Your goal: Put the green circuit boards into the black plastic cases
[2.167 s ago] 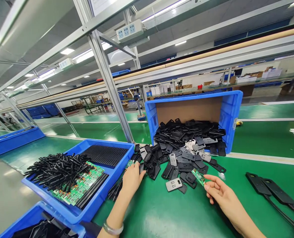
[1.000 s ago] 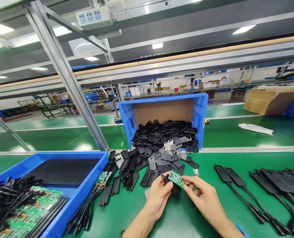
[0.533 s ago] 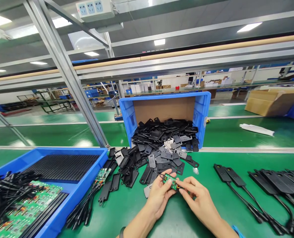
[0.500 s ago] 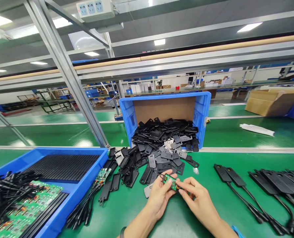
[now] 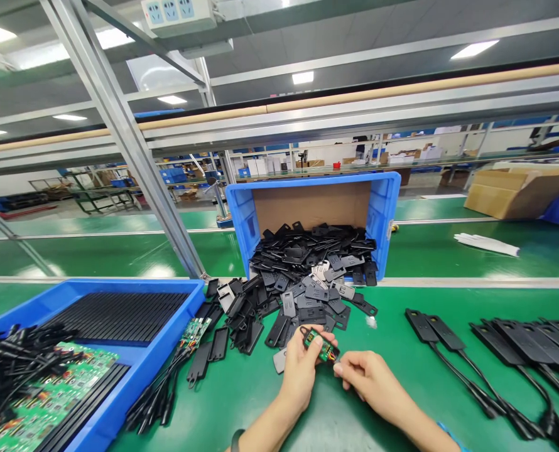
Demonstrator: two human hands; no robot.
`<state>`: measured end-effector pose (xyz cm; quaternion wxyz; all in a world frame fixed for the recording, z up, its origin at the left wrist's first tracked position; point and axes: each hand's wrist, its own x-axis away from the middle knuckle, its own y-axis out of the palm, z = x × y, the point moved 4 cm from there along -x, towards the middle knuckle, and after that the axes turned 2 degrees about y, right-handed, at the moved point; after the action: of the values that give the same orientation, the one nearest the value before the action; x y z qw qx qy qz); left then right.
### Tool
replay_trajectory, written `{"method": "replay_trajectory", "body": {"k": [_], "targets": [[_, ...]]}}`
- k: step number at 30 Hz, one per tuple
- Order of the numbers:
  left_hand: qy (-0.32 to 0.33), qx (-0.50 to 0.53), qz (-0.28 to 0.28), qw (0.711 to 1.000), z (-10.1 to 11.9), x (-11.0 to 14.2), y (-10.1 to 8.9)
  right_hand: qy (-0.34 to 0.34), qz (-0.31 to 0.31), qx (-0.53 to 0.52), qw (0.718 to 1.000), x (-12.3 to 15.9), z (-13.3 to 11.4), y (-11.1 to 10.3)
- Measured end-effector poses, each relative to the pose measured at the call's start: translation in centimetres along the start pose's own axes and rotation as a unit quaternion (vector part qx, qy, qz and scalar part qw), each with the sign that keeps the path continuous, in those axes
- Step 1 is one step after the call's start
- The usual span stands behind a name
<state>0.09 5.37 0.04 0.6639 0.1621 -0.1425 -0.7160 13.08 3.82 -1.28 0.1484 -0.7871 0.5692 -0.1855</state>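
A small green circuit board (image 5: 325,349) with coloured wires at its lower end sits in a black plastic casing. My left hand (image 5: 301,370) is closed around the casing, its thumb on the board's face. My right hand (image 5: 367,376) is pinched at the wired end; its fingers hide what lies between them. Just beyond are loose black casing pieces (image 5: 314,293), spilling from a blue bin (image 5: 385,232) tipped on its side. Left of my hands lie open black casing shells (image 5: 219,344) and a bundle of boards with black cables (image 5: 166,383).
A blue tray (image 5: 159,351) at left holds black strips, cables and green boards (image 5: 58,395). Cased units with cables (image 5: 449,336) lie in a row at right. A white glove (image 5: 487,243) and a cardboard box (image 5: 515,194) are farther back. A metal post (image 5: 129,144) rises at left.
My right hand has drawn slightly down from the board, its fingers now curled into a tighter pinch. The wires at the board's end show more clearly. My left hand keeps its hold.
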Motion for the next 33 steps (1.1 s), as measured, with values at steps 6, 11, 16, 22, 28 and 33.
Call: {"method": "replay_trajectory", "body": {"k": [6,11,16,22,28,33], "targets": [[-0.021,-0.007,-0.036,0.999,-0.4,-0.1,0.1,-0.052,0.053,0.036,0.997,0.0,-0.9,-0.9],[-0.022,0.006,-0.021,1.0,-0.2,0.2,0.4,-0.046,0.025,-0.005,0.999,-0.4,-0.2,-0.9],[0.001,-0.006,-0.01,1.0,-0.1,0.3,0.6,-0.046,0.004,-0.014,0.999,-0.6,-0.2,-1.0],[0.039,-0.043,-0.017,0.998,0.0,0.3,0.5,-0.035,0.062,0.053,0.996,-0.7,-0.4,-1.1],[0.027,-0.063,-0.025,0.997,0.2,0.1,0.9,-0.045,0.043,0.058,0.996,-0.5,-0.7,-0.7],[-0.06,-0.125,-0.061,0.988,-0.9,0.1,1.0,-0.134,0.119,0.11,0.978,0.1,-1.6,-1.6]]}}
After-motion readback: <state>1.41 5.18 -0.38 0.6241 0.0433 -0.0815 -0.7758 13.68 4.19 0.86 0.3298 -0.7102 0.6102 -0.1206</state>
